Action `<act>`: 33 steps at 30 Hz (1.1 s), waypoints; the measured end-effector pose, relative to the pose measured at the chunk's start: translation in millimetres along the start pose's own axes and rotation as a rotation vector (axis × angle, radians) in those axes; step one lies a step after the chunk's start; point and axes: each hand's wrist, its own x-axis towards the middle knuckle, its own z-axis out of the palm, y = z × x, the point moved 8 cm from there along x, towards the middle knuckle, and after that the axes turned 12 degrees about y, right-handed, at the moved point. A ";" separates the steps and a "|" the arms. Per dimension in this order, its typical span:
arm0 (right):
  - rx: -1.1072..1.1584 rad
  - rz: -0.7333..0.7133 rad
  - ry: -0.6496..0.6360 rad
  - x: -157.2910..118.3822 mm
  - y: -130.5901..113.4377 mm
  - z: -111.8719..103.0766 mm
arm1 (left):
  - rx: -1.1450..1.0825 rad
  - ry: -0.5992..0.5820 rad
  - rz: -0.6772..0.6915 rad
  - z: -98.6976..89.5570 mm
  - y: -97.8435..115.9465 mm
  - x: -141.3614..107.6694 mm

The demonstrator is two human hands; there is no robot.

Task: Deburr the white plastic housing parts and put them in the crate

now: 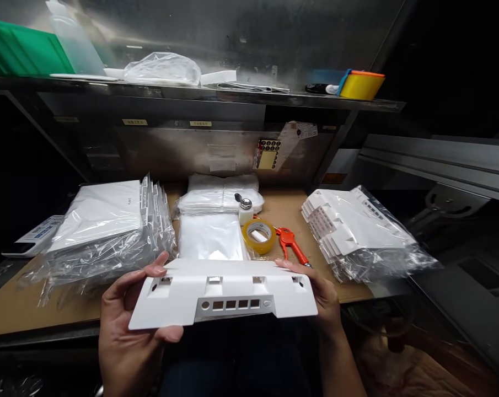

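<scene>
A white plastic housing with a row of square port openings is held up in front of the table's near edge. My left hand grips its left end, thumb below and fingers at the upper edge. At the right end my right hand holds it, with the fingers partly hidden behind. Just beyond the housing lies a pile of clear plastic bags. Bagged white housings are stacked at the left, and another stack of white housings sits at the right.
A yellow tape roll, a small white bottle and a red-orange tool lie mid-table. Above runs a metal shelf with a green bin, a plastic bag and a yellow roll.
</scene>
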 end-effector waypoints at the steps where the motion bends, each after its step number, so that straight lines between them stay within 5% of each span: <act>1: 0.007 -0.013 -0.002 0.5 -0.3 -0.1 | -0.005 -0.006 -0.001 0.4 0.3 -0.8; 16: 0.024 -0.068 0.047 -1.7 7.5 -4.6 | -0.158 0.041 -0.009 -5.2 -12.8 1.2; 18: -0.004 -0.140 0.064 -3.6 0.7 -5.7 | -0.284 0.108 -0.158 -10.2 -27.0 7.4; 20: -0.044 -0.235 0.046 -6.5 -10.5 -3.3 | -0.413 0.085 -0.487 -6.2 -54.1 11.1; 22: -0.098 -0.330 0.012 -9.9 -23.2 0.9 | -0.516 -0.083 -0.856 7.4 -76.9 5.6; 24: -0.158 -0.415 0.008 -13.2 -34.2 3.3 | -0.591 -0.335 -1.066 19.2 -82.6 -2.1; 26: -0.226 -0.461 0.013 -15.5 -39.4 4.9 | -0.624 -0.449 -1.043 18.7 -81.2 0.2; 28: -0.266 -0.433 0.036 -15.3 -36.7 4.1 | -0.636 -0.406 -0.926 10.7 -79.4 7.6; 33: -0.145 0.090 0.216 -18.3 6.0 -11.2 | -0.660 -0.315 -0.776 -2.6 -72.1 8.5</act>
